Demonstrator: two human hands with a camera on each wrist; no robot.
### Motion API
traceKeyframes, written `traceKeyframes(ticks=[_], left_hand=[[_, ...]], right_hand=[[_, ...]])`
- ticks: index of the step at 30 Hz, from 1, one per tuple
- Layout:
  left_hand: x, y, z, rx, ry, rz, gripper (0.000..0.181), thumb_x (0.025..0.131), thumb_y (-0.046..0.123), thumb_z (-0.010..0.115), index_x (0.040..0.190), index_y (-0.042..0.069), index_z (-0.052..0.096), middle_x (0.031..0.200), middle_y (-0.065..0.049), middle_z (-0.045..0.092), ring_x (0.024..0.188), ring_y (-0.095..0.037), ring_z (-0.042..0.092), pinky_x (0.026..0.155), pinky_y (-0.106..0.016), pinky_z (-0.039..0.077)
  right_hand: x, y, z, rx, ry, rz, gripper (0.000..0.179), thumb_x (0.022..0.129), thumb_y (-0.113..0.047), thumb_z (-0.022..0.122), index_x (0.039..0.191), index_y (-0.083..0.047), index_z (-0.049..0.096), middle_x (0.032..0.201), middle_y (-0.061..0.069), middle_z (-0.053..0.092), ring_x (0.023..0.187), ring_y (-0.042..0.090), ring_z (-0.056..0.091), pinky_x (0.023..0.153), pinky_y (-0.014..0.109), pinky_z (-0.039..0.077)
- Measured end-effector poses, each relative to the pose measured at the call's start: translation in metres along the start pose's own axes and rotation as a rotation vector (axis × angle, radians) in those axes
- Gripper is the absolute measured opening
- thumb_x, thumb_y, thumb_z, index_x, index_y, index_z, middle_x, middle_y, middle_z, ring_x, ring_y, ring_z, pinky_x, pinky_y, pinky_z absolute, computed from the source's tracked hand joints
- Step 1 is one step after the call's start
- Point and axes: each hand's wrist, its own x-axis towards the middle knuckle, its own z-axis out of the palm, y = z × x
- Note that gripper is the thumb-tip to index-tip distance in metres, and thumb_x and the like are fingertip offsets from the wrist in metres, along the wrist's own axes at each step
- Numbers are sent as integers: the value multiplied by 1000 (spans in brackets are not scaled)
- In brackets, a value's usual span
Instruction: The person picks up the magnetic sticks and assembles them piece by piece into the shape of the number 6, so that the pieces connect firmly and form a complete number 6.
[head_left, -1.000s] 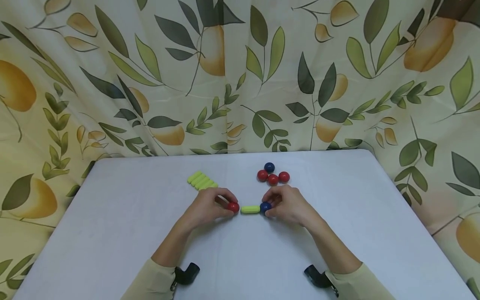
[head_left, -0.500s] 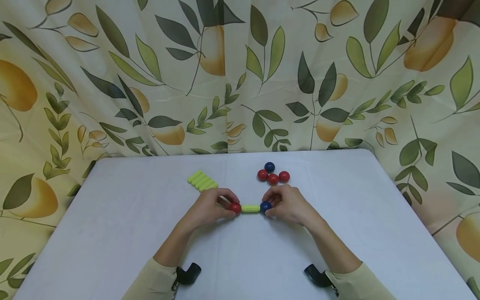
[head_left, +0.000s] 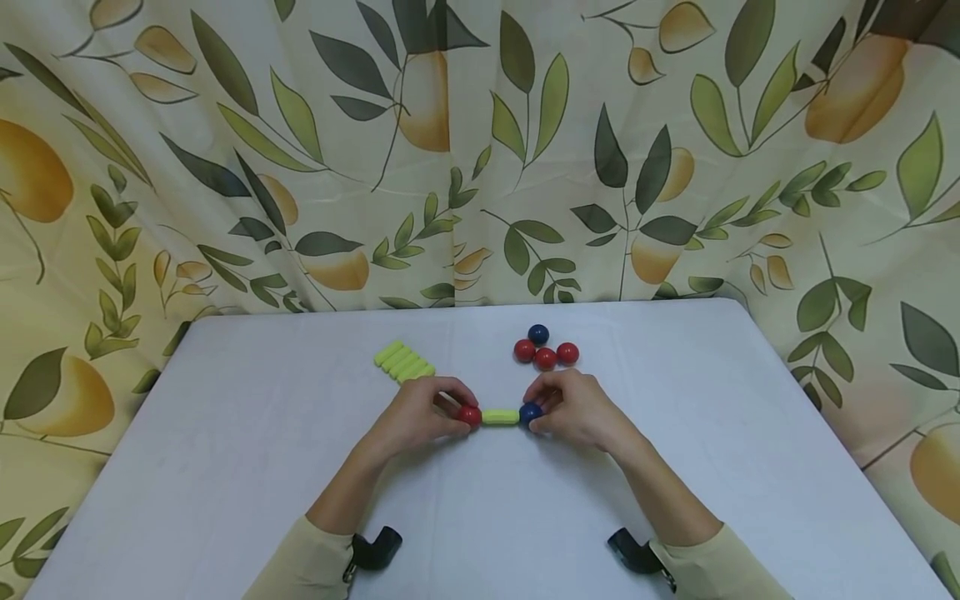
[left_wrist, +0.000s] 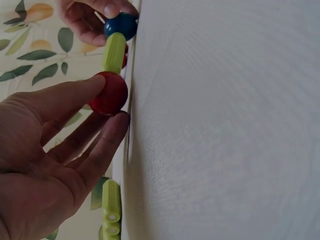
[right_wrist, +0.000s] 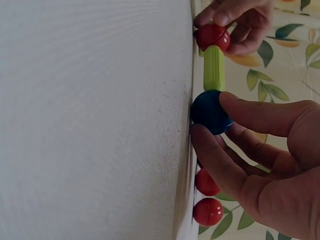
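Between our left grip [head_left: 420,411] and right grip [head_left: 577,408] lay the green stick [head_left: 500,417], its long axis running from one to the other, neither plainly nearer — whether it touched the desk [head_left: 480,517], we could not tell. Our left grip pinched the red ball [head_left: 470,416] against one end, our right the blue ball [head_left: 529,413] against the other — each spread just a ball's width.
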Motion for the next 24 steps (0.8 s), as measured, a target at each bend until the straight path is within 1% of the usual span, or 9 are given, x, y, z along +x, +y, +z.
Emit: traceKeyframes(ticks=[11,24], left_hand=[[-3,-1,0,-4,5,33,26,85,7,85,105,22,76,105,2,72,97,-18,68,86,-34,61],[-2,-3,-1,-10,0,12,26,86,10,85,106,24,76,108,2,71,98,-19,66,86,-33,60]], right_hand=[[-1,-1,1,-7,16,8,28,81,-6,88,106,-10,76,93,5,69,88,21,62,76,31,58],[0,0,2,-11,9,12,28,81,-7,87,106,-10,76,92,5,68,88,21,61,74,30,58]])
